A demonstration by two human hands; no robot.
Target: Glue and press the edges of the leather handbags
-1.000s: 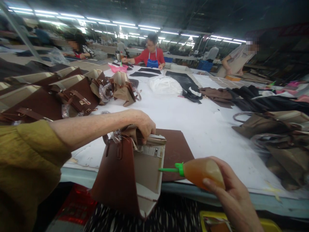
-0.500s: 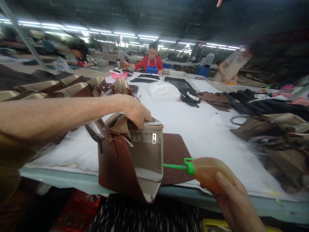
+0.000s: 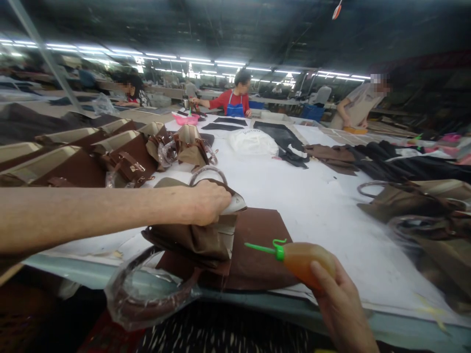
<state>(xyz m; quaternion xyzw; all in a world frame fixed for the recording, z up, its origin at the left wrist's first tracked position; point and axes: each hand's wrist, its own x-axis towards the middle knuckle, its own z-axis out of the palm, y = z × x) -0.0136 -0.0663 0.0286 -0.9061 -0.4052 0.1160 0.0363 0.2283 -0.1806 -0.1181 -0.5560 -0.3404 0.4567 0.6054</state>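
Head view, observed remotely. I note glaring rows of white tubes (image 3: 196, 60) in the distance; the roof (image 3: 228, 29) above is dim. The white tabletop (image 3: 279, 189) is bright, the space beneath it deeply shadowed. Bags (image 3: 434, 245) at the right margin are smeared and stretched; the amber bottle (image 3: 307, 262) is comparatively sharp.

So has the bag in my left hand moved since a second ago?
Yes, the bag has turned and shifted away from you: its body overhung the table edge before; now its near handle does.
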